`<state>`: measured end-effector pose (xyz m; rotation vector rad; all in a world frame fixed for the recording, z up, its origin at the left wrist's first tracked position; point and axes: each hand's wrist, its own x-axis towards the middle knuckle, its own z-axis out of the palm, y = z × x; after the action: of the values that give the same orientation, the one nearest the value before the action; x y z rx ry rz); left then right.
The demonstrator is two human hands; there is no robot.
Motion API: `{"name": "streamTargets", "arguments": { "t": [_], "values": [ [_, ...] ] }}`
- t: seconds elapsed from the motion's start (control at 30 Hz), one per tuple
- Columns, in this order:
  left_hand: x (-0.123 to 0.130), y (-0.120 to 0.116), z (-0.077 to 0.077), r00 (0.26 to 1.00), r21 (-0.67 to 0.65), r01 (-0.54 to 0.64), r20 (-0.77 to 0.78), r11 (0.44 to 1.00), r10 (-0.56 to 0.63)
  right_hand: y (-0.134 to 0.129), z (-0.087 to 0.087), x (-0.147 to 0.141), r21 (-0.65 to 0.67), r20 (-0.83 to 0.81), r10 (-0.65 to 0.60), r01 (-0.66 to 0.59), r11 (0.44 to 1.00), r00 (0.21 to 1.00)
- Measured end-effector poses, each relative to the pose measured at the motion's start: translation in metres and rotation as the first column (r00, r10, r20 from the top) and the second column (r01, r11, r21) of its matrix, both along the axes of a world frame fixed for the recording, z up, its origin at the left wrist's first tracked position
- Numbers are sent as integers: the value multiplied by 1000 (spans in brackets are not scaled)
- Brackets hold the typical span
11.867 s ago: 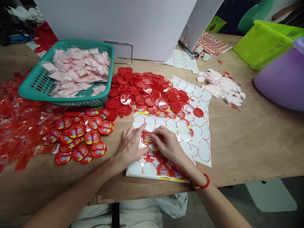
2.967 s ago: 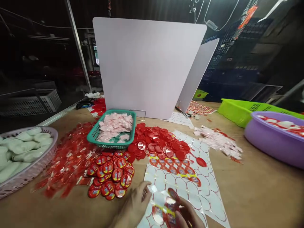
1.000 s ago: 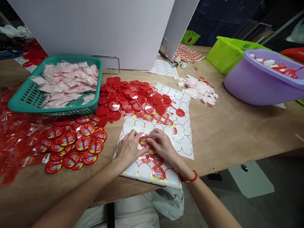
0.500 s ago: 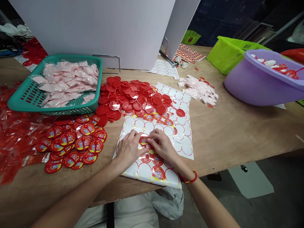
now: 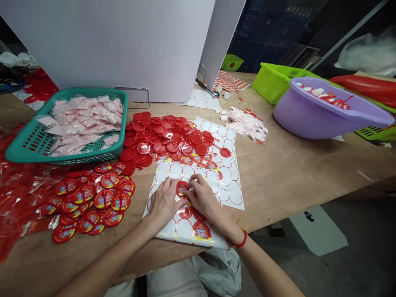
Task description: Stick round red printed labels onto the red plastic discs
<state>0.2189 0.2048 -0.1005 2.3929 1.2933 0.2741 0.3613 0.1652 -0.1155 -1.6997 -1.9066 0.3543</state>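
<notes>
Both hands rest over a white sticker sheet (image 5: 182, 227) printed with red circles. Between them lies a round red piece (image 5: 182, 188) with a printed face. My left hand (image 5: 165, 202) is spread on the sheet at the left of this piece, its thumb reaching toward it. My right hand (image 5: 202, 197) has its fingers curled at the piece's right edge, pinching at it. Beyond the hands is a heap of plain red discs (image 5: 167, 134). At the left lies a pile of discs with colourful stickers (image 5: 104, 199).
A green basket (image 5: 123, 123) of pale pink packets stands at the back left, beside red plastic wrappers (image 5: 18, 189). White packets (image 5: 246, 123), a purple tub (image 5: 321, 117) and a lime basket (image 5: 269, 84) are to the right. A tall white panel (image 5: 108, 45) stands behind.
The view has turned a little, shifting most things left and down. The fingers have moved slightly around the round piece, and more of its printed face now shows.
</notes>
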Motion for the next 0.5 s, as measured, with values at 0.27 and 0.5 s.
{"name": "streamTargets", "arguments": {
  "t": [0.27, 0.5],
  "values": [
    [1, -4, -3, 987, -61, 32, 159, 998, -22, 6, 4, 5, -114, -408, -109, 68, 991, 906],
    [2, 5, -4, 817, -410, 79, 548, 909, 176, 18, 5, 6, -235, -633, -94, -75, 969, 768]
  ]
}}
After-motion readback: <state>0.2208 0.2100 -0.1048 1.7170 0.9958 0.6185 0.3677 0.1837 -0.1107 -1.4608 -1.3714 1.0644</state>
